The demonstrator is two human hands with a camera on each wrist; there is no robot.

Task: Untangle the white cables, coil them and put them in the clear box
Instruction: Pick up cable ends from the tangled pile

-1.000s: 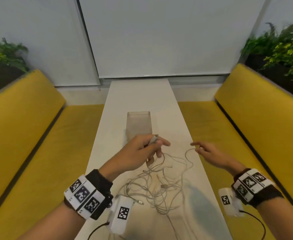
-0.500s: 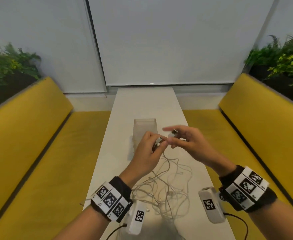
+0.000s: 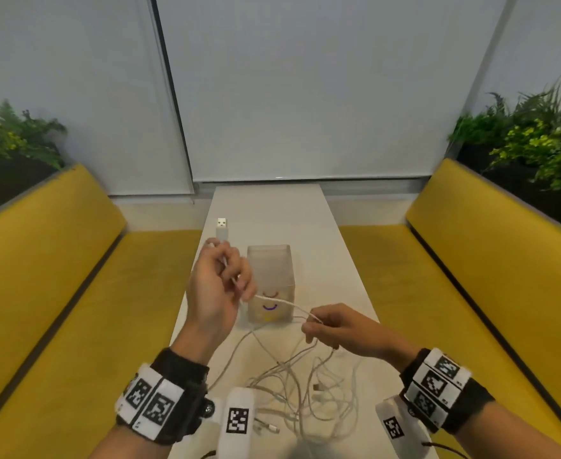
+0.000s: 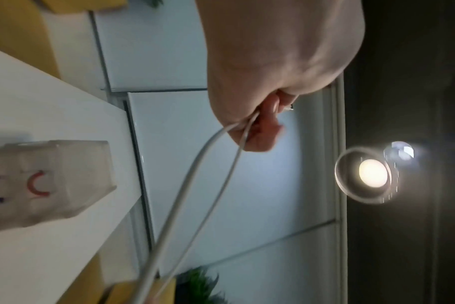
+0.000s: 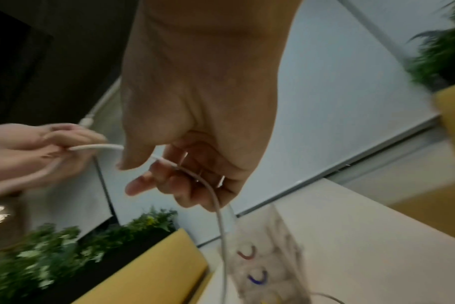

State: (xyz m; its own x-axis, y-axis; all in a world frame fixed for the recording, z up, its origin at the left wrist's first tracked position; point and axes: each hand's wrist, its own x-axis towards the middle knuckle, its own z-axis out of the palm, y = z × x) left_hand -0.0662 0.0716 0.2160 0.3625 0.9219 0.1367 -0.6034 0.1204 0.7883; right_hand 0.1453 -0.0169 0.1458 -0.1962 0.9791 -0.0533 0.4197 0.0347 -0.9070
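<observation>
Gripping one white cable [image 3: 274,301], both hands' fingers [image 3: 239,276] curl; clear box [image 3: 270,286] seemingly empty.

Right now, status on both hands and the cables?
Left hand grips one white cable, USB plug up. Right hand pinches same cable. Tangle on table, uncoiled. Clear box unobstructed.

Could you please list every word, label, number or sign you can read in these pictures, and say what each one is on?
There are no readable words or numbers.
Clear box: only coloured curved marks, red, purple and yellow; not letters.
Wrist bands and wrist cameras: black-and-white square code markers, with no text.
</observation>
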